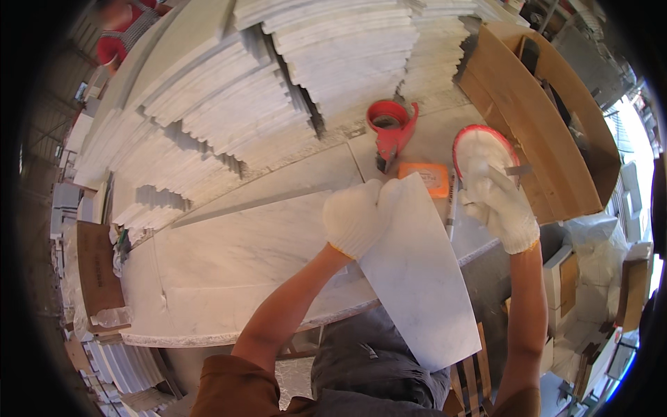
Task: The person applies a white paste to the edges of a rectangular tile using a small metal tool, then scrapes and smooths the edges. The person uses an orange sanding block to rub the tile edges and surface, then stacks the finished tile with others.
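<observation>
Head view showed the gloved left hand gripping a marble tile's top edge, tilted off the counter, while the right hand pinched a small blade, seemingly for scraping.

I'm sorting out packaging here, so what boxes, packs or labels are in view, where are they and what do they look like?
Open cardboard box: upper right on the marble table, brown, rectangular.
Small orange pack: flat, rectangular, just beyond the marble tile in the left hand, beside the red tape dispenser.
Brown cardboard sheet: far left, flat.
</observation>
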Demonstrator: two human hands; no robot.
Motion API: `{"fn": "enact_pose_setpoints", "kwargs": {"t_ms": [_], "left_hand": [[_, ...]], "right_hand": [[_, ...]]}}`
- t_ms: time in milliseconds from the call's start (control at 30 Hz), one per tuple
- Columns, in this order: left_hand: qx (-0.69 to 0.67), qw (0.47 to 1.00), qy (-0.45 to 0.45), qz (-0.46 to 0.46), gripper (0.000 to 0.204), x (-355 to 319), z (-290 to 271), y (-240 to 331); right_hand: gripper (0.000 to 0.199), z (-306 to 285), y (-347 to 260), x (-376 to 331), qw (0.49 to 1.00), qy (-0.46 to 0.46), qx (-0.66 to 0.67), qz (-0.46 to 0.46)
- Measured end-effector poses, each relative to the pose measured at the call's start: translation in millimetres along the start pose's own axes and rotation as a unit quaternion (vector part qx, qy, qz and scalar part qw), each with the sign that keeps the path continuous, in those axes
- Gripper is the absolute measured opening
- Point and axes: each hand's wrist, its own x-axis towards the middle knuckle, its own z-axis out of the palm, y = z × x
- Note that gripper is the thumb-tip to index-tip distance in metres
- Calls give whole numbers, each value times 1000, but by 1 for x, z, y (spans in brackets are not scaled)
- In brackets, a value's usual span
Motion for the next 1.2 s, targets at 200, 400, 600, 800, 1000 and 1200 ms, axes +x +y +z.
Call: {"fn": "enact_pose_setpoints", "kwargs": {"t_ms": [200,400,600,800,1000,1200], "left_hand": [[23,1000,15,11,36,0,0,1],[7,1000,23,14,37,2,2,4],[-4,1000,7,-2,35,0,-1,2],[-4,1000,13,6,37,1,2,-1],[9,1000,11,12,37,1,2,2],[2,1000,8,14,35,0,-2,1]], "right_hand": [[26,13,-15,35,995,32,-17,-89],[28,6,-12,87,935,143,-302,-123],[27,36,-22,109,827,167,-529,-92],[22,21,9,128,712,170,-663,-158],[32,25,-15,112,754,115,-641,-79],[44,15,-10,58,733,232,-570,-289]]}}
